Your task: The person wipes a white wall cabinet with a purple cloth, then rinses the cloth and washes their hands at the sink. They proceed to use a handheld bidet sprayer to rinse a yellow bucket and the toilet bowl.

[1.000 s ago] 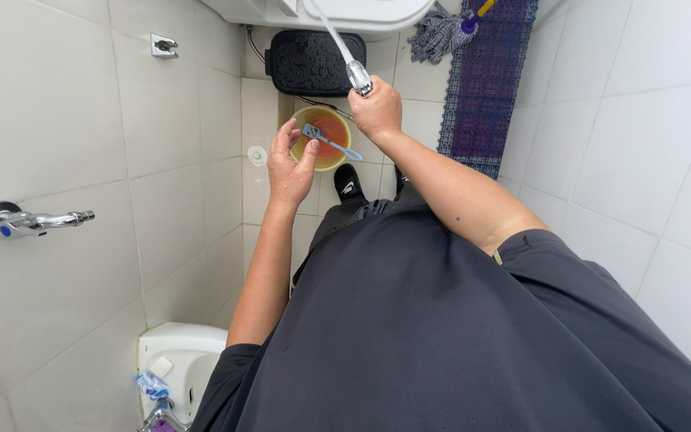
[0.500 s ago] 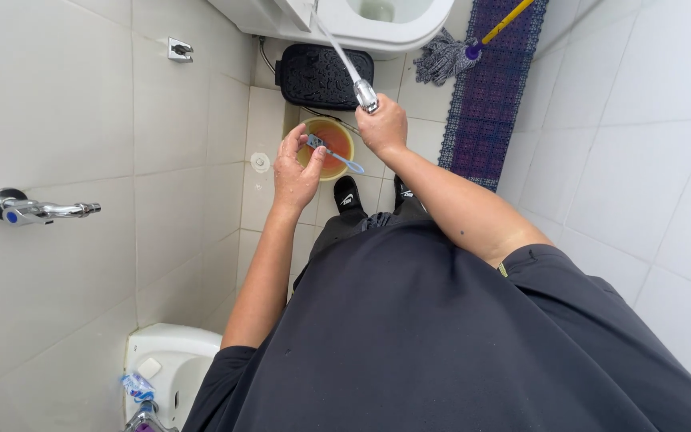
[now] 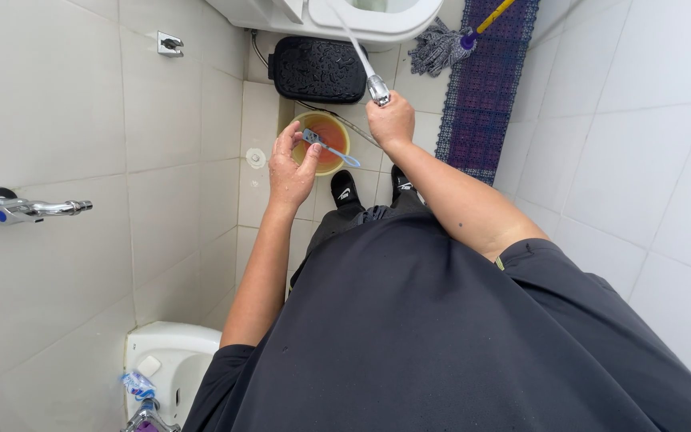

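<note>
My left hand (image 3: 289,168) pinches a small razor with a light blue handle (image 3: 328,147), holding it over an orange bucket (image 3: 325,142) on the floor. My right hand (image 3: 391,122) is closed round the metal head of a spray hose (image 3: 377,88), whose hose runs up toward the white toilet (image 3: 361,18). Both hands are stretched out in front of my dark shirt, about a hand's width apart.
A black mat-like lid (image 3: 317,68) lies beside the toilet base. A mop head (image 3: 440,46) rests on a purple floor mat (image 3: 485,88). A chrome tap (image 3: 21,206) juts from the left tiled wall. A white basin (image 3: 161,372) sits lower left. My black shoes (image 3: 345,192) stand by the bucket.
The view has tilted, so the toilet bowl shows more at the top. Both hands keep their hold and stay over the bucket, drifting slightly lower in the picture.
</note>
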